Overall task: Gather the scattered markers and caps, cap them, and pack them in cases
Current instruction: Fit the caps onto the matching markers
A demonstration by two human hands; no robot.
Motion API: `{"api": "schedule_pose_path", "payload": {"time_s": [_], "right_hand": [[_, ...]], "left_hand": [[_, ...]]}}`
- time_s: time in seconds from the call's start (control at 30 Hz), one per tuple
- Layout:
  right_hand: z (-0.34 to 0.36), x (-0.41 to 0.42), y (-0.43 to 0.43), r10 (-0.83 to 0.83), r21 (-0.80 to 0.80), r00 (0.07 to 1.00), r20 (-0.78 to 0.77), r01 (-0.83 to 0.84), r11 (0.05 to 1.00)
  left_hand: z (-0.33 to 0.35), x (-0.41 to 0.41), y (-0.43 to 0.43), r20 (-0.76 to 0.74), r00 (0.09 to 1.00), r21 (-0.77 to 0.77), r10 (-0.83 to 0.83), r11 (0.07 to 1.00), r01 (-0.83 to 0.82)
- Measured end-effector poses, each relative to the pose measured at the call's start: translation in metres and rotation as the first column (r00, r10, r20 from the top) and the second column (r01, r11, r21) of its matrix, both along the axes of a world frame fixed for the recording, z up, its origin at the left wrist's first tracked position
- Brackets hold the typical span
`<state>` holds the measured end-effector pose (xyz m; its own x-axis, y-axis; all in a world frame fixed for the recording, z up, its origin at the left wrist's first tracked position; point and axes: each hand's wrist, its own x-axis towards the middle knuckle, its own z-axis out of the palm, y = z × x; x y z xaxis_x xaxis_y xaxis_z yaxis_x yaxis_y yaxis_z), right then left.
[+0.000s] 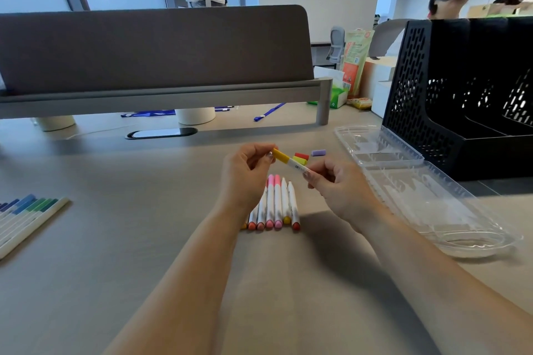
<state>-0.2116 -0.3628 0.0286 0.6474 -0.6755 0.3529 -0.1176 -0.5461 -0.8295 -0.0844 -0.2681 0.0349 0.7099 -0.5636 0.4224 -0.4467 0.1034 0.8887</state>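
A yellow-capped marker is pinched at its cap end by the left hand and at its white barrel by the right hand, above the beige desk. Its long axis is slanted, with the cap far-left and the barrel near-right. Under the hands a row of markers is laid side by side, lengthwise away from the person. A red cap and a purple cap are seen just beyond. An open clear case is laid to the right, before a black file rack. The desk's back is closed by a grey partition.
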Motion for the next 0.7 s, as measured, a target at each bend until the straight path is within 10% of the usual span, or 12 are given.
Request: {"api": "schedule_pose_path", "payload": {"time_s": [0.7], "right_hand": [[0.01,0.016,0.012,-0.062,0.34,0.962,-0.266,0.154,0.928]], "left_hand": [[-0.005,0.033,0.021,-0.22,0.957,0.172,0.187,0.973,-0.151]]}}
